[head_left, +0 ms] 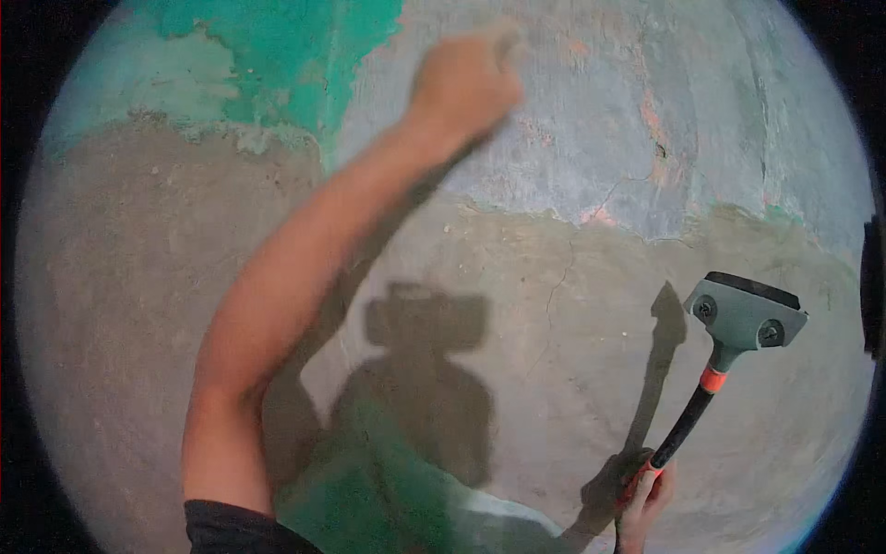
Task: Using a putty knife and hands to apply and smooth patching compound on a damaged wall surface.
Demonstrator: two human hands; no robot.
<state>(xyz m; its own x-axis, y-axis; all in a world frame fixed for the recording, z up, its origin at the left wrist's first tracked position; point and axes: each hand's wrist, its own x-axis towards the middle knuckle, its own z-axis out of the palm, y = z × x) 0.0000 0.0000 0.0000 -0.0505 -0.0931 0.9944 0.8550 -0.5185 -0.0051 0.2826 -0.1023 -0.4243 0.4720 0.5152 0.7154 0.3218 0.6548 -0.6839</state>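
Observation:
My left arm (305, 268) reaches up across the wall to the upper middle. At its end my left hand (469, 81) is curled closed in front of the bare grey plaster. Motion smears its fingertips, so anything held in them cannot be made out. Low on the right, my right hand (643, 506) grips the lower end of a long-handled scraper (683, 427), which has a black and orange handle. The scraper's grey head (746, 312) has two screws and a dark edge, tilts up to the right and casts a shadow on the wall beside it.
The wall (544, 295) fills the view, brown-grey below and paler grey above. Green paint (286, 55) with ragged edges covers the upper left, and another green patch (378, 499) lies at the bottom. A thin crack (561, 286) runs down the middle. A dark object (872, 286) shows at the right rim.

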